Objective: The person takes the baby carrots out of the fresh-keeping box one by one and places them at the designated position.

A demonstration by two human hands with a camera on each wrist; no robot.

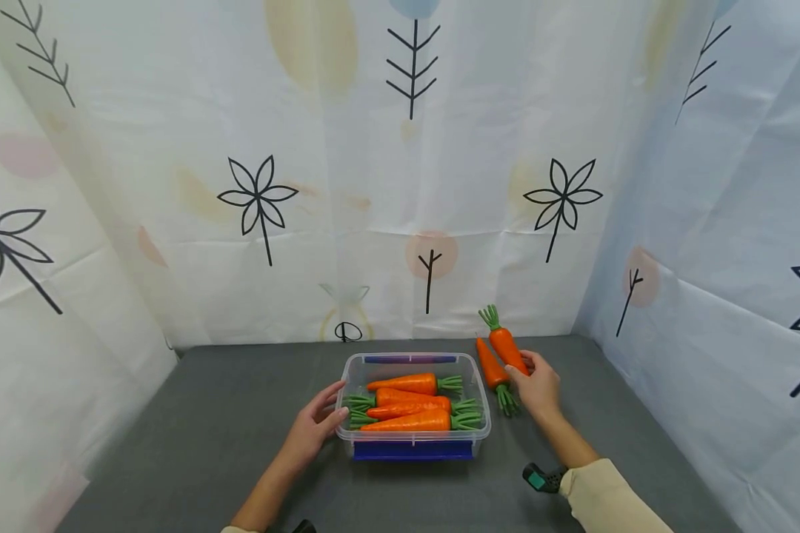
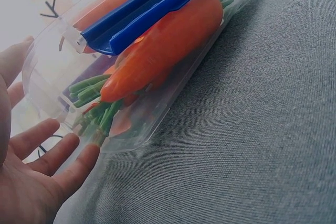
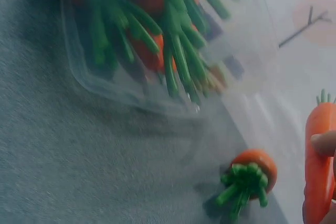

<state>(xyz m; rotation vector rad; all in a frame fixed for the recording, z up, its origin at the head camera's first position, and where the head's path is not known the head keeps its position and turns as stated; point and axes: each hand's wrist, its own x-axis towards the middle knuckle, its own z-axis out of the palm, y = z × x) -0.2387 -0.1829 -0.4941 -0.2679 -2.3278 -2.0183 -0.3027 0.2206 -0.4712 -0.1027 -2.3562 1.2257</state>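
Note:
A clear plastic box (image 1: 413, 435) with blue side clips holds several orange carrots (image 1: 410, 420) with green tops. My left hand (image 1: 315, 423) rests against the box's left side, its fingers spread and fairly straight along the wall; the left wrist view shows the fingertips (image 2: 86, 156) at that end. To the right of the box my right hand (image 1: 538, 382) grips a carrot (image 1: 507, 346) near its lower end, green top pointing away. In the right wrist view, fingers show on that carrot (image 3: 317, 182). Another carrot (image 1: 490, 364) lies beside it, top toward me.
A grey cloth-covered table (image 1: 253, 400) lies under everything. Patterned white curtains (image 1: 347, 148) stand behind it and at both sides. A dark strap device with a green patch (image 1: 538, 478) is worn at the right wrist.

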